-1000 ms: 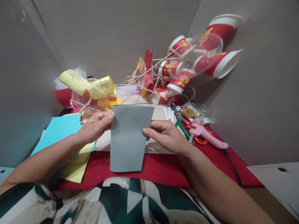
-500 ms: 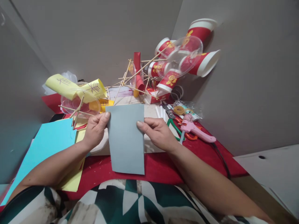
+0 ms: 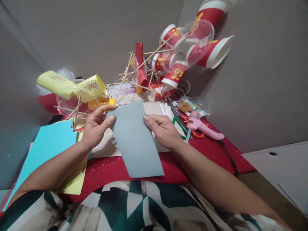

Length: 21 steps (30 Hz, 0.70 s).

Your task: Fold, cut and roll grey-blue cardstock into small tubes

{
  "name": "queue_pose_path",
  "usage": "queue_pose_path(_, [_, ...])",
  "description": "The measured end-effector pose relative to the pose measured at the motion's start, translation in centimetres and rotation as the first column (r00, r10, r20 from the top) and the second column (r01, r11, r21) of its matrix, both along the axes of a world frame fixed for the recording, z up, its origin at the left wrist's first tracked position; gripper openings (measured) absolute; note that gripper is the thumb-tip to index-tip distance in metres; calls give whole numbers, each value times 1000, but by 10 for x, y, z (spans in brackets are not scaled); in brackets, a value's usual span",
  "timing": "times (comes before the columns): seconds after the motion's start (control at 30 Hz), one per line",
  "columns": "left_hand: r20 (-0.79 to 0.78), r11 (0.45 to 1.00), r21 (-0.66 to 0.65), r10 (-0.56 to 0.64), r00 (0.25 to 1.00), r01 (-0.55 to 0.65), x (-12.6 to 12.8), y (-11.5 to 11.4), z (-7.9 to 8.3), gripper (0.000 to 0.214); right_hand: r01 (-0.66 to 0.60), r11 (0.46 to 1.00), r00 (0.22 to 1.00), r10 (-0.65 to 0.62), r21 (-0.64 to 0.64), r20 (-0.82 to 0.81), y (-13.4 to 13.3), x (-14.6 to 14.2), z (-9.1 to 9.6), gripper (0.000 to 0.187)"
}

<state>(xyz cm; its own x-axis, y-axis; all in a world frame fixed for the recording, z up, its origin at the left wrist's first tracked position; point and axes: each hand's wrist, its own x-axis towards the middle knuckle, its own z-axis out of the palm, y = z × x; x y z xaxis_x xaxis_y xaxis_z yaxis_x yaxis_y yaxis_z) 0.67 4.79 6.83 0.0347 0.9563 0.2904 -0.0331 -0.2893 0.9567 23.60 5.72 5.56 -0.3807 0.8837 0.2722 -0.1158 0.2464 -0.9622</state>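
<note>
holding a grey-blue paper (image 3: 138, 141) above the near side of the desk (image 3: 106, 170) seems to be the present step. the left hand (image 3: 96, 128) pinches its left edge close to the far end, with one finger stretched towards the corner; the right hand (image 3: 165, 130) pinches the right edge, thumb on top. the paper slants, its near end more to the right; whether it is folded, i cannot tell. for the next move, i judge, both pinches should be light and even, so no crease comes. turquoise sheets (image 3: 53, 138) lie at left, and a pink glue gun (image 3: 204, 128) at right.
</note>
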Motion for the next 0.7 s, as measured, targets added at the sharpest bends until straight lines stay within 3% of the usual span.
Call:
queue_pose_path(0.3, [141,979,-127,-139,980,157,-3,4,13,26,-32,989,993,15,-142,-118,0,-2,-4,61])
queue_pose_path(0.57, [264,919,-216,-269,926,329,-7,11,22,18,54,994,994,-62,-97,-89,9,1,-3,62])
queue_pose_path(0.7, [241,923,-242,-243,940,300,-9,13,27,12,160,986,985,-161,-36,-53,16,8,0,63])
